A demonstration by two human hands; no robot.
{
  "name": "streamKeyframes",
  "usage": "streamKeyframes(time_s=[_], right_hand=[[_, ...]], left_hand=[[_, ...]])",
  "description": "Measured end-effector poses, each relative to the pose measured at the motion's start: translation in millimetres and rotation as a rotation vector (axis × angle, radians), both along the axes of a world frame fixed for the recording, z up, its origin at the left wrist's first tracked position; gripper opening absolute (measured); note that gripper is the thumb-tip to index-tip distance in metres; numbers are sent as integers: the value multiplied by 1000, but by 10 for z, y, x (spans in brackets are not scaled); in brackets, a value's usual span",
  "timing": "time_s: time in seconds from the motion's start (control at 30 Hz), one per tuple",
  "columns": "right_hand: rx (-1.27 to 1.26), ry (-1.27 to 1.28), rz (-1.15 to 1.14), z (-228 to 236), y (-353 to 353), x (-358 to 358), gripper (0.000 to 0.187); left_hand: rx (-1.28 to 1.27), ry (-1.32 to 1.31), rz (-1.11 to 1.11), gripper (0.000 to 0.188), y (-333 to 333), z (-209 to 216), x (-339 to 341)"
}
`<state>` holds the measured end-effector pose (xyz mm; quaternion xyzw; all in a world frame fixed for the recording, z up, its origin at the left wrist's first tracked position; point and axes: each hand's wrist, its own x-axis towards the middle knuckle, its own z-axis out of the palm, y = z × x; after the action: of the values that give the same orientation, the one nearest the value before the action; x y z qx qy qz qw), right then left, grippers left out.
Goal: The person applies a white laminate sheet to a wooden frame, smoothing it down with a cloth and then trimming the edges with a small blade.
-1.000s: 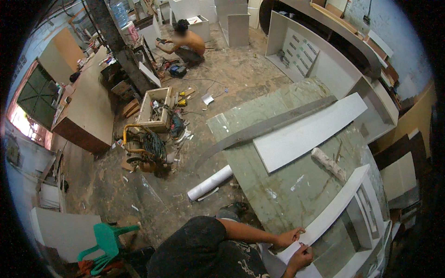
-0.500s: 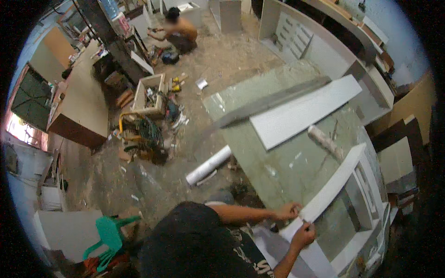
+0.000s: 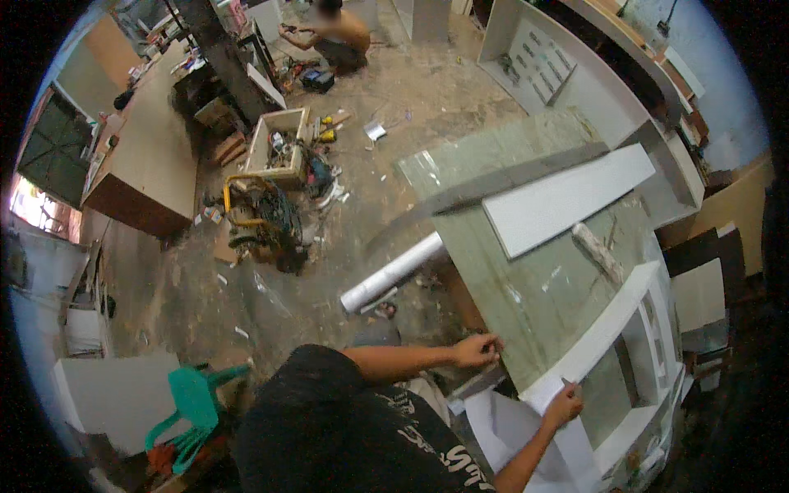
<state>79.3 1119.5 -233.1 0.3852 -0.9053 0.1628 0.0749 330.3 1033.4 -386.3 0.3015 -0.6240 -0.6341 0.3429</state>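
Note:
My left hand (image 3: 477, 351) is off the table's near left edge, fingers curled; anything between them is too small to make out. My right hand (image 3: 564, 406) is closed at the edge of a white sheet (image 3: 503, 427), where it meets the curved white frame (image 3: 604, 333). A small dark tip shows above its fingers, its kind unclear. The loose part of the sheet drapes down toward my body. The frame, with rectangular openings, lies on a greenish worktable (image 3: 526, 304).
A long white board (image 3: 567, 201) and a pale roll (image 3: 598, 253) lie on the table. A white roll (image 3: 393, 271) is on the floor beside it. A yellow-framed machine (image 3: 261, 214), wooden toolbox (image 3: 278, 148) and green chair (image 3: 193, 403) stand leftward. Another person (image 3: 341, 37) squats far off.
My left hand has come away from the frame, moving left and up. My right hand has shifted slightly right and up along the frame. The view has shifted a little.

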Motion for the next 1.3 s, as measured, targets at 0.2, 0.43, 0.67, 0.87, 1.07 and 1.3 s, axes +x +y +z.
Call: streamKeyframes(time_s=[0.2, 0.43, 0.67, 0.87, 1.07, 1.3], right_hand=[[-94, 9, 30, -170, 224, -364, 39], [-104, 20, -62, -142, 51, -153, 43], [-25, 145, -198, -134, 89, -298, 40], [-151, -59, 26, 3, -89, 192, 36], [-101, 102, -50, 246, 228, 198, 33], [-175, 31, -86, -325, 237, -93, 21]], left_hand=[[-248, -337, -375, 48, -412, -301, 795], [242, -875, -458, 72, -913, -1965, 2843], [454, -712, -101, 62, -247, -1998, 4406], [703, -1305, 125, 44, 860, -2106, 5285], [247, -755, 187, 50, 504, -1218, 4596], [543, -790, -138, 62, -656, -2004, 4854]])
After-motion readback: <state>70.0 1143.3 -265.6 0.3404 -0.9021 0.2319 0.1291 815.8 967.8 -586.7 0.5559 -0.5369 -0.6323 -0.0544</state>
